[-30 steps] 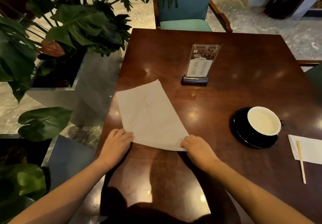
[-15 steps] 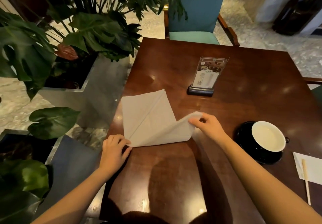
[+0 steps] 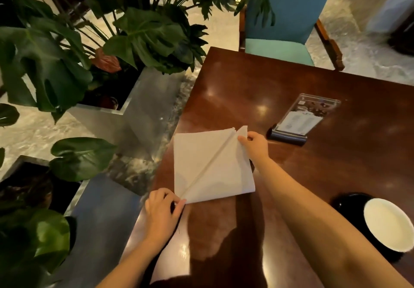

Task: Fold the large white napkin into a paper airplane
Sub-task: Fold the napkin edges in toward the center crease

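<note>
Item: white napkin (image 3: 208, 166), lying flat near the left edge of the dark wooden table (image 3: 324, 153), a diagonal crease running from near tip to far corner. Left hand (image 3: 162, 211): fingertips pressed together on the near tip, pinning it. Right hand (image 3: 254, 144): thumb and fingers pinched on the folded-over flap's far corner, laid beside the crease. Advice: the flap edge wanted lining up along the centre crease before pressing, tip kept anchored, then smoothing outward. Nearby: menu stand (image 3: 298, 121), cup (image 3: 388, 225).
</note>
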The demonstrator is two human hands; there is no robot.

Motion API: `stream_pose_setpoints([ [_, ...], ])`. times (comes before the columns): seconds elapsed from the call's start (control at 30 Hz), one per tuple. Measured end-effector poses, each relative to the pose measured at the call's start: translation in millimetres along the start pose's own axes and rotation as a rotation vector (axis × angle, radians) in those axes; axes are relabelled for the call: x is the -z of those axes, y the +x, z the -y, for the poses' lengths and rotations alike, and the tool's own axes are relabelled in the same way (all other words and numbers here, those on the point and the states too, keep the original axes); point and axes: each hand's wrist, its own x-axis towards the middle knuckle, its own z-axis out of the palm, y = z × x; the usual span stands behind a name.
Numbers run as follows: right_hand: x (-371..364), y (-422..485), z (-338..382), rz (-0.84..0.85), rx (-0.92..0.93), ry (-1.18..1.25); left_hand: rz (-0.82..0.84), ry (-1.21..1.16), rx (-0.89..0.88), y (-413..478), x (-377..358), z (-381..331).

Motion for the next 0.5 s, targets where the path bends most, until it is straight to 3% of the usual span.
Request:
stream_pose_setpoints([
  [0.4,-27.4,21.8,3.3,-0.133,0.154,-0.361,-0.037,0.005,0.052,-4.3,-2.0,-9.3],
  [0.5,-24.1,9.8,15.6,-0.143,0.229,-0.370,-0.059,-0.025,-0.059,0.1,-1.7,-22.1],
])
